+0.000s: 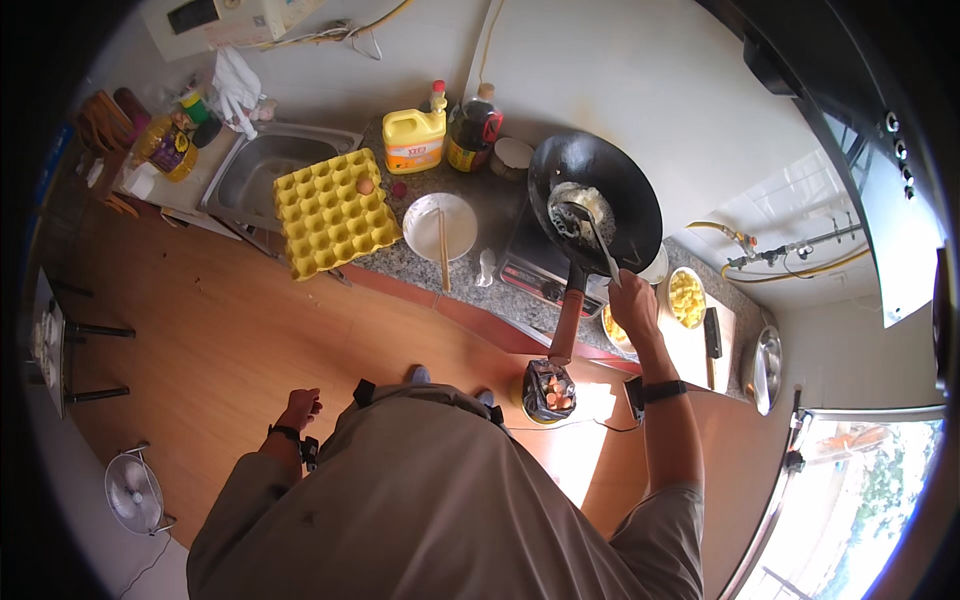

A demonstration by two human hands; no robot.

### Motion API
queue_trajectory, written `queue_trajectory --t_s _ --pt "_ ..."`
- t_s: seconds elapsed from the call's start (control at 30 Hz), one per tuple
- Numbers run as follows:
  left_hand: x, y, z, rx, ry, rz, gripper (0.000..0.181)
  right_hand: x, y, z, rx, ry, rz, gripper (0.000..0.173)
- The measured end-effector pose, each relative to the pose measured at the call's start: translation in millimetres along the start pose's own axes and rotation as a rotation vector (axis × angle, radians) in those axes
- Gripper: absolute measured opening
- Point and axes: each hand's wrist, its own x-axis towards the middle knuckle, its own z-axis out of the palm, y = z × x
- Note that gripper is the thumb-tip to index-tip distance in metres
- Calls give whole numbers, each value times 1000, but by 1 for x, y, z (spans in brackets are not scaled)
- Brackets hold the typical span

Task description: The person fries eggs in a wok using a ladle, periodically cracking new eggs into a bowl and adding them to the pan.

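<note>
My right hand grips the handle of a metal cooking utensil, perhaps a ladle or turner. Its dark head dips into pale, frothy food in the bottom of a black wok. The wok sits tilted over a portable cooktop, and its wooden handle points towards me, untouched. My left hand hangs beside my body over the floor, fingers curled, with nothing visible in it. Left of the cooktop, chopsticks rest across a white bowl with residue inside.
A yellow egg tray holding one brown egg overlaps the sink's edge. Bottles, including a yellow jug, line the wall. Right of the wok are a bowl of yellow chunks and a knife. Eggshells fill a bin below.
</note>
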Motion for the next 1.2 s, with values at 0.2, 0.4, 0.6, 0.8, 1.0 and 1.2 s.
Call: queue_trajectory --t_s 0.2,0.4,0.6,0.8,1.0,1.2 --pt "-2 -6 -4 -51 -28 -7 21 30 3 2 282 87 123 24" --pt "6 -21 -7 -85 -46 -32 21 -8 4 -19 1042 72 496 17" --pt "0 -13 -2 -45 -67 -23 20 -63 -10 -44 1255 100 607 17" --pt "4 14 -1 52 -39 42 20 -98 -1 -47 1176 181 608 15" --pt "-12 26 24 66 -13 65 21 -118 -2 -51 1289 198 634 14" --pt "-30 -1 40 5 -17 34 22 -128 14 -43 1355 148 648 16"
